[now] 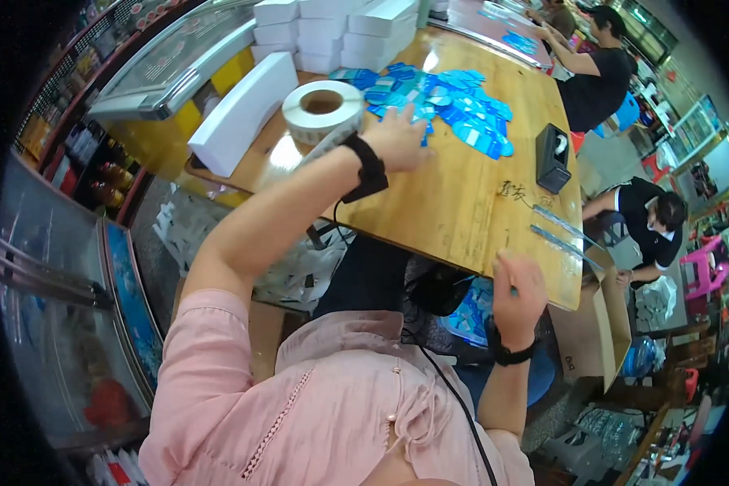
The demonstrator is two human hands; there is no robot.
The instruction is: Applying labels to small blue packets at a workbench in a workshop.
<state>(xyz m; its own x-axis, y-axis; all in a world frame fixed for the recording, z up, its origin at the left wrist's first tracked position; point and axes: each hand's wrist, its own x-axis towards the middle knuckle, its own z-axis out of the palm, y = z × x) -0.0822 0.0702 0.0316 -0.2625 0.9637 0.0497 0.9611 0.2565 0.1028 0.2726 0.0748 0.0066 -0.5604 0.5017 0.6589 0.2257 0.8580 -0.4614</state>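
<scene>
My left hand (397,138) reaches across the wooden table (454,202) and rests on the near edge of a heap of small blue cards (454,101), fingers spread over them. A big roll of white labels (322,109) lies just left of that hand. My right hand (518,296) hovers at the table's front edge with its fingers curled around something small and blue that is mostly hidden. Both wrists wear black bands.
White boxes (332,28) are stacked at the table's far end, and one long white box (243,113) lies at the left. A black tape dispenser (552,155) and two clear rulers (563,231) sit at the right. Two people work beyond. A cardboard box (611,320) stands below right.
</scene>
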